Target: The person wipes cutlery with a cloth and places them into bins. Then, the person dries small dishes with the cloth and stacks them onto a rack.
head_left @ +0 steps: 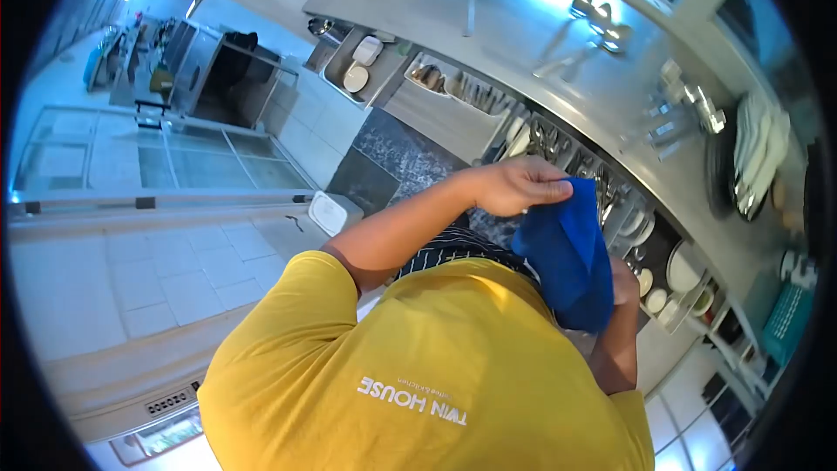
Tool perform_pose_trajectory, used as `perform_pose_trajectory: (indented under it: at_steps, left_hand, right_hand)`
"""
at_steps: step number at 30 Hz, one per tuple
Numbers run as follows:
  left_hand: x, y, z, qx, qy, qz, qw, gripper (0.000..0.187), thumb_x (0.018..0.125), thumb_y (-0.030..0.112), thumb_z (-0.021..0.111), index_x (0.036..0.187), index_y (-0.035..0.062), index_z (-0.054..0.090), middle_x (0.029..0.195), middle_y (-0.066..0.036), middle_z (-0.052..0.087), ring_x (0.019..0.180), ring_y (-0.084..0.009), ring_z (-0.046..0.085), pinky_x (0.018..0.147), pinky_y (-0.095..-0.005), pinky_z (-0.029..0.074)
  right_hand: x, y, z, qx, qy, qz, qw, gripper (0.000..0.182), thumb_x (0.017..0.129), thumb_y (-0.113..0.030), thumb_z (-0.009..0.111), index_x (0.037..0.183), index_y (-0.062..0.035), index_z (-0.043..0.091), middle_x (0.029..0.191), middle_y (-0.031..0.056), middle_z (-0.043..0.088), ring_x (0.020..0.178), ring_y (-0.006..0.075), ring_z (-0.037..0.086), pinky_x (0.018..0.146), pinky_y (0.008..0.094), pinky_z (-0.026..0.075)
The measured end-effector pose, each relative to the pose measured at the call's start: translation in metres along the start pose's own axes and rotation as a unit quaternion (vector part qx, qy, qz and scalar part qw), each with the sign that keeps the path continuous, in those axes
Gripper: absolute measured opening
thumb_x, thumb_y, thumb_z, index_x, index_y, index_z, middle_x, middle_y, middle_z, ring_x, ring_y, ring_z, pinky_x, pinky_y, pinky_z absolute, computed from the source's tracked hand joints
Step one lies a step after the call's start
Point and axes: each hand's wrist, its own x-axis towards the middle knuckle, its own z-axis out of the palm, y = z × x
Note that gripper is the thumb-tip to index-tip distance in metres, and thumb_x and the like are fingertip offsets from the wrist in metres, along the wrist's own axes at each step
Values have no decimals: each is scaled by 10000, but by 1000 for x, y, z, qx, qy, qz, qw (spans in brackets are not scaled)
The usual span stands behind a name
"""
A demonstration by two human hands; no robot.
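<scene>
A blue cloth [571,262] hangs in front of my yellow shirt, above the open cutlery drawer. My left hand [523,187] is closed, pinching the cloth's upper corner between thumb and fingers. Lower down, my right hand [623,283] is against the cloth's right edge and appears to grip it; the cloth covers most of its fingers. Whether anything is wrapped inside the cloth cannot be seen. Beneath and beyond the hands, the drawer holds forks and spoons [549,135] in rows, with white dishes [684,266] toward its right end.
On the steel counter [514,61] lie a single spoon [471,0], several large spoons [602,26], a bunch of metal cutlery [689,105] and a folded white cloth [758,148]. A teal basket [787,318] is at right. A white bin [334,212] stands left, near a glass-paned door [174,153].
</scene>
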Motion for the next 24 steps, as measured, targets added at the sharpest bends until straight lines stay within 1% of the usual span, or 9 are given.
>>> perform_pose_trajectory:
  at_steps: [2,8,12,14,15,17,19,21,24]
  left_hand:
    - [-8,-34,-41,-57,-35,70,995,324,1090,345,557,1141,48,675,949,46,657,808,-18,523,692,-185,430]
    - [-53,-81,-143,-375,55,77,922,279,1052,286,633,1225,69,660,1040,35,684,937,-54,626,789,-220,507]
    - [-81,-113,-212,-381,102,57,917,308,1050,290,634,1257,64,658,1049,19,692,946,-77,656,813,-259,539]
    - [-103,-111,-250,-309,195,-27,931,357,1040,317,648,1307,80,652,1070,15,698,908,-95,672,786,-301,564]
    - [-104,-126,-281,-259,116,3,959,352,1034,326,651,1294,90,680,1071,-13,712,881,-108,684,747,-309,571]
    - [-108,-139,-337,57,223,-11,973,311,997,302,670,1203,75,725,1052,-85,738,862,-148,705,719,-280,563]
    - [-113,-175,-395,269,405,76,871,235,973,238,633,1093,76,755,1002,-154,750,840,-227,728,740,-304,579]
    - [-81,-246,-478,330,525,11,785,268,875,287,660,945,42,744,963,-228,735,893,-354,735,782,-433,593]
    - [-84,-232,-516,283,524,-106,796,256,862,279,673,966,61,757,1009,-213,745,982,-367,728,837,-465,590]
  right_hand:
    - [41,-18,41,6,18,-48,999,513,934,-174,747,1391,0,591,1236,67,699,1113,210,665,980,364,523]
    - [242,-12,145,-56,228,-194,953,482,915,-196,777,1324,-1,610,1175,69,692,1052,212,662,946,363,530]
    - [350,-9,194,-83,276,-247,925,464,903,-210,797,1278,-1,622,1134,70,687,1011,213,661,923,363,535]
    - [380,-18,218,-83,281,-268,918,455,897,-217,807,1256,-2,629,1114,71,685,990,214,660,912,363,537]
    - [392,-30,232,-112,283,-271,913,451,894,-220,813,1245,-2,632,1104,71,684,980,214,659,906,362,538]
    - [409,-50,254,-478,290,-180,809,429,846,-122,786,1221,10,627,1099,118,683,971,237,666,888,367,558]
    - [416,-51,252,-624,291,-129,713,446,816,-97,790,1215,13,624,1102,133,684,972,244,669,886,369,564]
    - [422,-50,249,-630,316,-118,700,487,789,-112,815,1220,9,623,1110,132,685,982,243,671,892,369,563]
    - [432,-50,250,-619,348,-107,696,550,748,-135,853,1227,5,622,1123,130,687,995,242,674,902,368,560]
